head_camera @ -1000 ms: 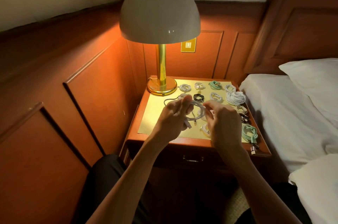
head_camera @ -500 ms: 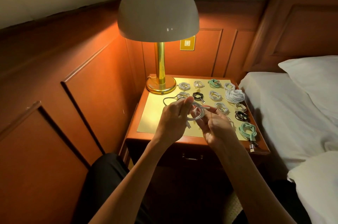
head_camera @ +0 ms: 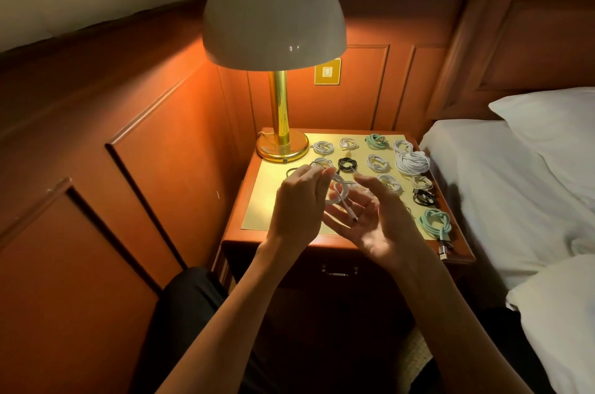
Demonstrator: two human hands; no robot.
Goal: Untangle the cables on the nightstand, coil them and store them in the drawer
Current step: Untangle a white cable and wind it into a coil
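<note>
My left hand [head_camera: 297, 203] grips a small coil of white cable [head_camera: 338, 192] above the nightstand [head_camera: 351, 240]. The cable's plug end [head_camera: 350, 214] hangs down over my right hand [head_camera: 375, 219], which lies palm up with its fingers spread beside the coil. Several coiled cables lie in rows on the yellow mat [head_camera: 267, 200]: white ones [head_camera: 323, 147], a black one [head_camera: 347, 164], a green one [head_camera: 376, 141] at the back, a big white bundle [head_camera: 412, 162] and a green coil [head_camera: 436, 223] near the front right. The drawer [head_camera: 338, 271] under the top is closed.
A brass lamp [head_camera: 281, 123] with a white dome shade stands at the back left of the nightstand. Wood panelling closes the left and back. A bed with white sheets [head_camera: 502, 187] and pillows lies right. My dark-clad knee [head_camera: 190, 306] is below the nightstand.
My right hand has turned palm up and spread its fingers, no longer pinching the coil. The cable's plug end now hangs loose over it. The left hand keeps hold.
</note>
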